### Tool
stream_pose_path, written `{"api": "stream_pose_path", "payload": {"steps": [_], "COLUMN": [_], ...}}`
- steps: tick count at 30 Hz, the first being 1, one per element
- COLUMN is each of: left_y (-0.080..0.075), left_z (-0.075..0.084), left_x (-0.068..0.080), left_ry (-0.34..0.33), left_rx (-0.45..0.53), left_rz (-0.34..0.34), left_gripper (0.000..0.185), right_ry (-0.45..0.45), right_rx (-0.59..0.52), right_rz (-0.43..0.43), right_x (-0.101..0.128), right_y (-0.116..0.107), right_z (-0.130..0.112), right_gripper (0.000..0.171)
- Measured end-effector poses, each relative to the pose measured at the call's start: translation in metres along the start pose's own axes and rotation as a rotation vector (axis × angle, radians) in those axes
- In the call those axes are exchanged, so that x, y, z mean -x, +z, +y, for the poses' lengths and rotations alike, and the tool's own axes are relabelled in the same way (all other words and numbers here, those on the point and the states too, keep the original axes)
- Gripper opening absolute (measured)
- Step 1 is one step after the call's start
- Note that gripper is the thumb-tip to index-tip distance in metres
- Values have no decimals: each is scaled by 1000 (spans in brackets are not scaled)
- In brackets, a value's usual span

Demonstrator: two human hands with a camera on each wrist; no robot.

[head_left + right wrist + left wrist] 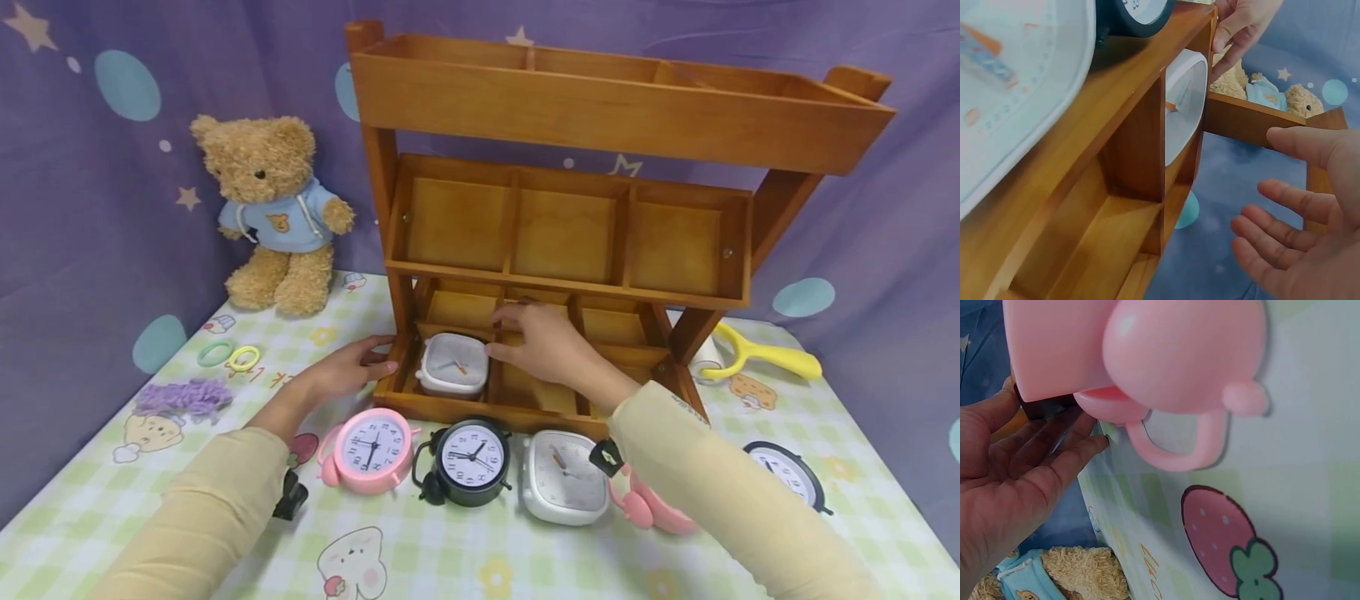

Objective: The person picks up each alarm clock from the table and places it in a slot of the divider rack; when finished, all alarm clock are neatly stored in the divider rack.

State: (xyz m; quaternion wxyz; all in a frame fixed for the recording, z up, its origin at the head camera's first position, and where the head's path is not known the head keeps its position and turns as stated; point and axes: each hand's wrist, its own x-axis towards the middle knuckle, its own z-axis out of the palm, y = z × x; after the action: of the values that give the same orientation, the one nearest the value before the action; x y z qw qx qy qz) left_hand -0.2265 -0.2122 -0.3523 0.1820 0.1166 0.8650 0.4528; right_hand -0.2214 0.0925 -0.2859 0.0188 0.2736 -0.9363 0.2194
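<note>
A white rounded-square alarm clock (453, 365) sits tilted back in the left compartment of the wooden rack's lowest shelf (547, 396). Just right of it is my right hand (543, 337), its fingers spread and slightly bent, holding nothing. The right wrist view shows that hand (1310, 219) apart from the white clock (1186, 106). At the rack's left end, my left hand (348, 367) touches the side panel with extended fingers. In the left wrist view, a pink alarm clock (1179, 350) partly hides the left hand's fingertips (1094, 447).
Before the rack stand a pink clock (371, 450), a black clock (468, 462) and a white clock (562, 479). My right sleeve partly covers another pink clock (667, 508); another black clock (787, 475) lies right. A teddy bear (273, 217) and yellow-handled roller (772, 354) flank the rack.
</note>
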Motion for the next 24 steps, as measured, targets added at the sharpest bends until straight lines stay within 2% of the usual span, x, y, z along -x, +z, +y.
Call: {"api": "stream_pose_path", "payload": {"steps": [12,20,24], "left_y": [-1,-2,-2], "left_z": [-1,1,1], "left_x": [1,3,0], "left_ry": [-1,6,0], "left_rx": [-16,-32,-35], "left_rz": [-13,-23,-31], "left_gripper": [64,64,64], "right_ry": [-22,35,42], "right_rx": [-77,-66,-71], "right_rz": [104,117,156], "right_x": [37,69,87], "right_y": [-24,-37,-43], "right_z": [14,32,43], "right_gripper": [46,44,41]}}
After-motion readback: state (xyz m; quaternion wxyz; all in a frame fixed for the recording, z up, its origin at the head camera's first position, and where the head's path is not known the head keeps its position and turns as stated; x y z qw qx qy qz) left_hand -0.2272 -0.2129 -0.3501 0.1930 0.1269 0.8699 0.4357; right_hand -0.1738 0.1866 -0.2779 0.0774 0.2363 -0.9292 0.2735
